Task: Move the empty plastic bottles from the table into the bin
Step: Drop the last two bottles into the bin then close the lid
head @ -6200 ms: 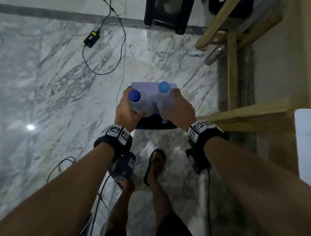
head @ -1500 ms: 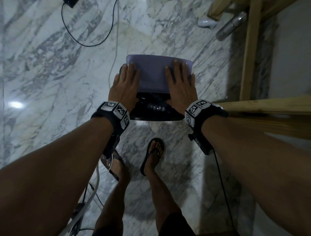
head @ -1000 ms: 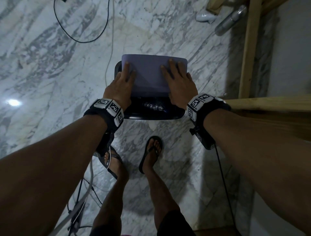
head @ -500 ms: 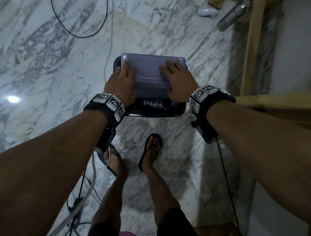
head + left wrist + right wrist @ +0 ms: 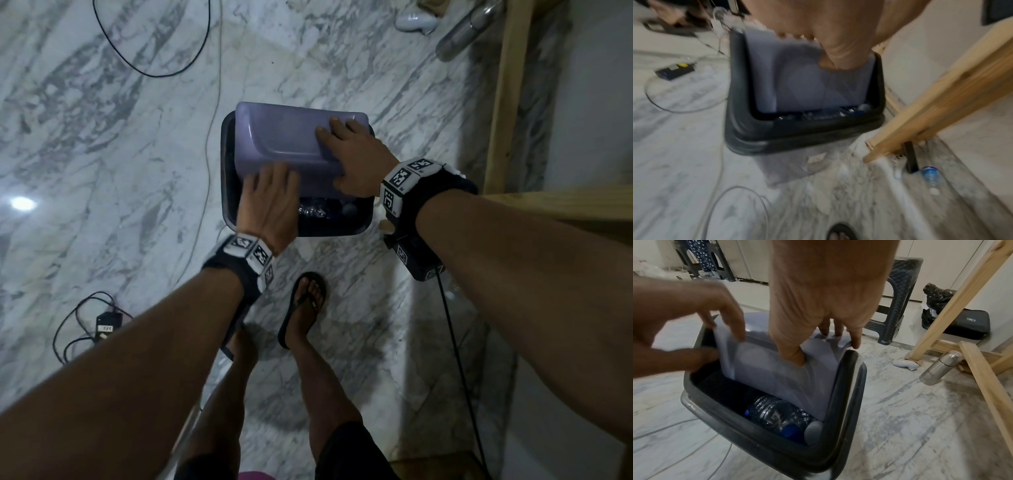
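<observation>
The dark-rimmed bin [image 5: 227,192] stands on the marble floor, and its lilac swing lid [image 5: 284,144] is tilted down into the opening. Clear empty bottles [image 5: 777,412] with blue caps lie inside, partly hidden under the lid; they also show in the gap in the head view [image 5: 311,210]. My right hand [image 5: 352,154] holds the lid's right side, fingers [image 5: 838,332] over its far edge and thumb on its face. My left hand [image 5: 267,198], blurred, rests with loose fingers [image 5: 731,327] at the lid's near left corner and holds nothing.
A wooden table frame [image 5: 507,96] stands right of the bin. A steel flask [image 5: 939,368] and a white controller [image 5: 904,364] lie by its leg. One plastic bottle [image 5: 931,178] lies on the floor under the table. Cables [image 5: 154,51] and an adapter [image 5: 108,323] lie left; my sandalled foot [image 5: 305,305] is near.
Six seconds ago each hand held a bottle over the bin; then both lay flat on the lid. Now my left hand has slid back to the near left corner.
</observation>
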`<state>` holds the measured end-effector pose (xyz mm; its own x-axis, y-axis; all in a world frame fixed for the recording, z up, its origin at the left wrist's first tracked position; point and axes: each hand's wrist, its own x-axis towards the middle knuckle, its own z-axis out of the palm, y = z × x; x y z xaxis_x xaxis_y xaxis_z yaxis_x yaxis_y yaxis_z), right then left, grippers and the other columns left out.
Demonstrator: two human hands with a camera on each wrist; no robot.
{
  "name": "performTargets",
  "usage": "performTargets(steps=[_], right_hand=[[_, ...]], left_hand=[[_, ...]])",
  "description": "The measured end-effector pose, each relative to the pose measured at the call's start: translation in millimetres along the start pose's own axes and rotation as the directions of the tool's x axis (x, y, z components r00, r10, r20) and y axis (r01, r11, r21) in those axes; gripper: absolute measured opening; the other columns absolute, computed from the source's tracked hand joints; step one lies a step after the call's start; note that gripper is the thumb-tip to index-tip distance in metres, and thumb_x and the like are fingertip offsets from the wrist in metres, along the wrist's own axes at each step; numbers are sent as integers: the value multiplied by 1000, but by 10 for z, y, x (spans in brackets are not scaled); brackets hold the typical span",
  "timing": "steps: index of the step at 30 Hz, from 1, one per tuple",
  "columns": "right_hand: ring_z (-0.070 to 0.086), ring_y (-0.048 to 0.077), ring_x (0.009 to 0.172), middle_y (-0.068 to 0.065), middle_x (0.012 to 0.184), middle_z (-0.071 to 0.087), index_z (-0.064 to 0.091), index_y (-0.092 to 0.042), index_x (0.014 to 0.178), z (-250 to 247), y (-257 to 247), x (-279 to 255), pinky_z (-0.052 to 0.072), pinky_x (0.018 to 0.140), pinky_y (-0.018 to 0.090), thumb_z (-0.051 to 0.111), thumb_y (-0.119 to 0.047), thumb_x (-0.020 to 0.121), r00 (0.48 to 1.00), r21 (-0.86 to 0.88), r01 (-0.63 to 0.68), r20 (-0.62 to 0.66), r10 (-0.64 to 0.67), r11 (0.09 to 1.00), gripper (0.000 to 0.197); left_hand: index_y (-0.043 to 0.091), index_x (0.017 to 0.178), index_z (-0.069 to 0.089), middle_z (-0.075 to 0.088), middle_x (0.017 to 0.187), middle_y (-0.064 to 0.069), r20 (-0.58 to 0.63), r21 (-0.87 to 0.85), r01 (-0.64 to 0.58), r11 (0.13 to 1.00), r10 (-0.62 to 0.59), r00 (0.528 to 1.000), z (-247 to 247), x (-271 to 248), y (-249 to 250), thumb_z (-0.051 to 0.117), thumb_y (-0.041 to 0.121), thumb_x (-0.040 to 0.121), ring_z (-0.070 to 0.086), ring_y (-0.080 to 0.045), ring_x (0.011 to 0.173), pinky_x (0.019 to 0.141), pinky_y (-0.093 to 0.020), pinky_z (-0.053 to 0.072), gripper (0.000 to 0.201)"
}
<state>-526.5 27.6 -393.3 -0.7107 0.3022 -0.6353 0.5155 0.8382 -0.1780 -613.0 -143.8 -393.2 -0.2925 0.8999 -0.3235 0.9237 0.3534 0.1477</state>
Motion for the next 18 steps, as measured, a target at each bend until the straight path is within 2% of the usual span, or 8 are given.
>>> performTargets(steps=[2, 4, 6, 8, 12, 16, 18], right_hand=[[15, 40, 146, 18, 160, 14, 15, -11, 153, 10, 4, -8, 47, 96, 55, 67, -27, 84, 1000, -6, 2, 1, -2, 1000, 89], [14, 39, 146, 17, 161, 13, 15, -11, 154, 35, 6, -16, 47, 96, 54, 68, -30, 83, 1000, -14, 5, -4, -5, 1000, 90], [13, 39, 147, 17, 161, 11, 13, -12, 154, 72, 4, -27, 47, 96, 52, 68, -31, 83, 1000, -17, 5, -6, -6, 1000, 92], [12, 39, 147, 16, 162, 10, 12, -13, 155, 105, 2, -39, 45, 98, 53, 67, -32, 83, 1000, -12, -1, -8, 1, 1000, 93], [9, 39, 149, 15, 163, 7, 10, -15, 155, 126, -2, -55, 41, 104, 56, 66, -31, 85, 1000, 11, -9, -15, 9, 1000, 91], [11, 39, 148, 16, 162, 9, 12, -14, 155, 146, -1, -57, 41, 104, 56, 66, -30, 84, 999, 11, -8, -34, 8, 1000, 91], [12, 39, 147, 17, 162, 10, 14, -13, 154, 161, -7, -51, 42, 103, 55, 66, -31, 82, 999, 6, -6, -46, 6, 1000, 91]], left_hand=[[6, 105, 54, 55, 110, -17, 137, -112, -70, 991, 85, 987, 110, -56, 170, 59, 9, 74, 54, -36, 98, 78, -42, 45, 32], [5, 123, 50, 50, 124, -17, 230, -212, -163, 964, 211, 950, 256, -84, 311, 54, 11, 80, 51, -37, 109, 84, -45, 45, 44], [6, 139, 39, 45, 137, -18, 259, -289, -208, 935, 285, 923, 408, -64, 433, 53, 13, 82, 49, -39, 116, 91, -48, 46, 59], [9, 147, 26, 36, 147, -18, 295, -329, -195, 924, 297, 908, 544, 3, 533, 54, 17, 84, 44, -39, 124, 98, -49, 45, 69], [6, 149, 21, 27, 152, -18, 341, -357, -171, 918, 299, 891, 736, 117, 684, 56, 24, 84, 34, -39, 134, 106, -50, 39, 76], [6, 148, 21, 25, 152, -16, 390, -397, -79, 915, 246, 887, 855, 157, 747, 57, 29, 86, 28, -37, 138, 108, -49, 39, 75], [6, 149, 19, 26, 151, -17, 395, -386, -76, 919, 239, 887, 896, 164, 756, 56, 31, 86, 27, -36, 138, 108, -49, 38, 77]])
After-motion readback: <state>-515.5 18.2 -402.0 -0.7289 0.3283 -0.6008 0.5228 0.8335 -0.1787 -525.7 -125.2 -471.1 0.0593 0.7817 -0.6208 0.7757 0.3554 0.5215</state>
